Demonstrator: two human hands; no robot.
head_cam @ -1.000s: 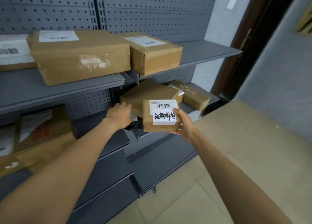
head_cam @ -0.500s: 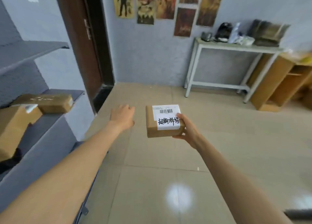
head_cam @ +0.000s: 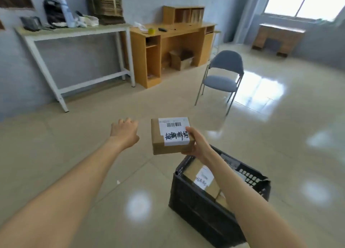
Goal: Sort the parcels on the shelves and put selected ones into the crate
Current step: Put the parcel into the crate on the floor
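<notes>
**Right hand holding labelled parcel above the crate's far corner**

Right hand (head_cam: 198, 145) grips a small parcel (head_cam: 171, 136) at the box's right edge: thumb on top over the label's right end, fingers curled under the lower right corner. Parcel sits at the hand's 9 o'clock, held in the air, label face up and tilted toward the camera. Long axis runs roughly 9-to-3 across the view; barcode along the far edge, handwritten black characters nearer the front edge, readable right way up from the wearer's side.

Left hand (head_cam: 124, 133) is free, holding nothing, back of the hand up, fingers loosely bent and pointing away. It's at the parcel's 9 o'clock, close but apart.

Parcel: plain brown corrugated cardboard, flat rectangular box, crisp edges, white paper label (head_cam: 175, 131) covering most of the top and wrapping over the front edge.

Crate (head_cam: 209, 208) stands on the floor at the hand's 5 o'clock, partly under the right forearm. Black plastic, rectangular, perforated grid wall on its far side. Inside: at least one more brown cardboard box (head_cam: 200, 175) with a white label; other contents hidden by the arm.

Floor (head_cam: 93, 154): glossy beige tile with light reflections. At 12 o'clock beyond the parcel, a grey padded chair (head_cam: 223, 75) on thin metal legs; at 11 o'clock, a white-framed table (head_cam: 74, 32) against the wall.
</notes>
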